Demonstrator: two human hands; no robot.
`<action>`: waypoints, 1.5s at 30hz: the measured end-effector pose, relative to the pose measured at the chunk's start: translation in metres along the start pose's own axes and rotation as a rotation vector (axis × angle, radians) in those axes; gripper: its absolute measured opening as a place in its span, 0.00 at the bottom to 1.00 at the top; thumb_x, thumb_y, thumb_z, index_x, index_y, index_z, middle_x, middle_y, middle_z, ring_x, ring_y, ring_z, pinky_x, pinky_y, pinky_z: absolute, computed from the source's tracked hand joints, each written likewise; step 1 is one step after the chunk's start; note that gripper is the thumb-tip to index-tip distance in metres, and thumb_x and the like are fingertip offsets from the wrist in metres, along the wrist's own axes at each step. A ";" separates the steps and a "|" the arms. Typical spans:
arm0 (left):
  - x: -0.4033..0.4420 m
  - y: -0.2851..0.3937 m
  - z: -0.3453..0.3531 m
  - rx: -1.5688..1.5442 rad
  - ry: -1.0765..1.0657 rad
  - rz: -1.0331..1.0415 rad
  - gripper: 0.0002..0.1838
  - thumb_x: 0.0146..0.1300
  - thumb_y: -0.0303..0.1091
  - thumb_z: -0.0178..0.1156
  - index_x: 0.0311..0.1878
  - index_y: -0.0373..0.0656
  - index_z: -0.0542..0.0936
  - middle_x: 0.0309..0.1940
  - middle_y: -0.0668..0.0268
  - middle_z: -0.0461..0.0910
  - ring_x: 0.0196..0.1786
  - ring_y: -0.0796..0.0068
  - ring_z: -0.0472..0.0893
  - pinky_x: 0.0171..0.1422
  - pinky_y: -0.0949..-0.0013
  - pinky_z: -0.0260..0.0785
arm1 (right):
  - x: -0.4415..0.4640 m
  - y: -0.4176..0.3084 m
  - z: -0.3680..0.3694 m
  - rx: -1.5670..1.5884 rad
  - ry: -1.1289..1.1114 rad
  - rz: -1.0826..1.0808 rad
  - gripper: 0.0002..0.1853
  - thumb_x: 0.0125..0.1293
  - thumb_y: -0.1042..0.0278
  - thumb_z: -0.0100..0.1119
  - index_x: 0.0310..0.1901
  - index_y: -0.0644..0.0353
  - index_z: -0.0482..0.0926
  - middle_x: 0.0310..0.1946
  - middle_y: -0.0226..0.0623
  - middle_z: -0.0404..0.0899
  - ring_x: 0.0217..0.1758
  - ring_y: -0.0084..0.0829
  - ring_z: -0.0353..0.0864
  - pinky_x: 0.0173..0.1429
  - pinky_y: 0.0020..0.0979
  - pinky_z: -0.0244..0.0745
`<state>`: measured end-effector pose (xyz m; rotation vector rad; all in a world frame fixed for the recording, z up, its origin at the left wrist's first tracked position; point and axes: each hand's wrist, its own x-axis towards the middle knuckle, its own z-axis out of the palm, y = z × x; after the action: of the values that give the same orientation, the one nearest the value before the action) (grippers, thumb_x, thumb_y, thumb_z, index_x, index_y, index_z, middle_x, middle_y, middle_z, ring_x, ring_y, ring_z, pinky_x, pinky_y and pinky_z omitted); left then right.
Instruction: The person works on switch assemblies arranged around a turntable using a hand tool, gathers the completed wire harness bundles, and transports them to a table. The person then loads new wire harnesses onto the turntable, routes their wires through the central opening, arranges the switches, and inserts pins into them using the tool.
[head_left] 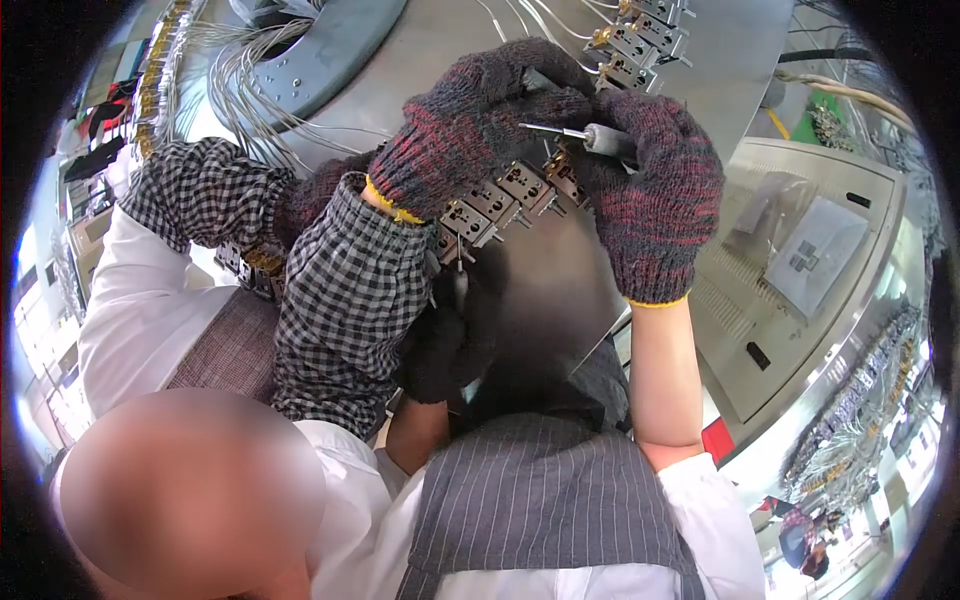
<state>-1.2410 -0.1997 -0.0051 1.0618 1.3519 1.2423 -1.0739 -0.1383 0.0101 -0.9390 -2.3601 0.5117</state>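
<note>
My right hand (665, 180), in a dark red-and-grey knit glove, is closed around a screwdriver (604, 140) with a grey handle. Its thin shaft points left over a row of metal connector blocks (492, 203). Lower down, in shadow, my left hand (440, 345) wears a dark glove and is closed by a slim tool (461, 282) with a thin metal tip pointing up at the blocks. Most of its fingers are hidden. A co-worker's gloved hand (480, 110) reaches over the row from the left, close to my right hand, with a dark grey cylindrical piece (540, 80).
The co-worker's checkered sleeves (350, 290) crowd the left side. White wires (245, 85) run around a grey ring (345, 60) on the metal table (440, 30). More blocks (635, 45) stand at the top. To the right, a beige panel (730, 300) carries plastic bags (815, 255).
</note>
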 end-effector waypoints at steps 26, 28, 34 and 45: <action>-0.008 0.011 -0.005 -0.222 -0.090 -0.118 0.13 0.70 0.33 0.54 0.53 0.36 0.76 0.47 0.58 0.83 0.50 0.71 0.81 0.56 0.69 0.74 | -0.089 0.007 -0.018 0.991 0.138 0.907 0.15 0.67 0.73 0.59 0.55 0.64 0.76 0.42 0.34 0.80 0.41 0.22 0.78 0.45 0.23 0.75; -0.009 0.009 -0.006 -0.241 -0.086 -0.121 0.13 0.70 0.33 0.54 0.53 0.35 0.75 0.46 0.58 0.83 0.50 0.70 0.81 0.55 0.69 0.74 | -0.091 0.004 -0.018 0.975 0.192 0.964 0.14 0.66 0.71 0.60 0.52 0.63 0.76 0.35 0.36 0.82 0.30 0.22 0.79 0.31 0.23 0.73; -0.008 0.017 -0.006 -0.139 -0.078 -0.157 0.14 0.70 0.35 0.55 0.52 0.35 0.75 0.46 0.59 0.83 0.48 0.72 0.81 0.51 0.71 0.75 | -0.088 0.001 -0.016 1.018 0.109 0.999 0.14 0.67 0.71 0.58 0.53 0.64 0.77 0.36 0.32 0.81 0.34 0.23 0.80 0.36 0.24 0.75; -0.008 0.012 -0.013 -0.285 -0.144 -0.045 0.11 0.72 0.32 0.52 0.50 0.34 0.74 0.46 0.59 0.77 0.55 0.63 0.80 0.60 0.63 0.73 | -0.085 0.000 -0.012 0.990 0.075 0.926 0.14 0.68 0.70 0.56 0.53 0.63 0.76 0.39 0.35 0.82 0.35 0.25 0.81 0.35 0.24 0.76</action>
<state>-1.2532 -0.2080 0.0073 0.8971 1.0474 1.2570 -1.0147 -0.1979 -0.0098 -1.3905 -1.1473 1.7178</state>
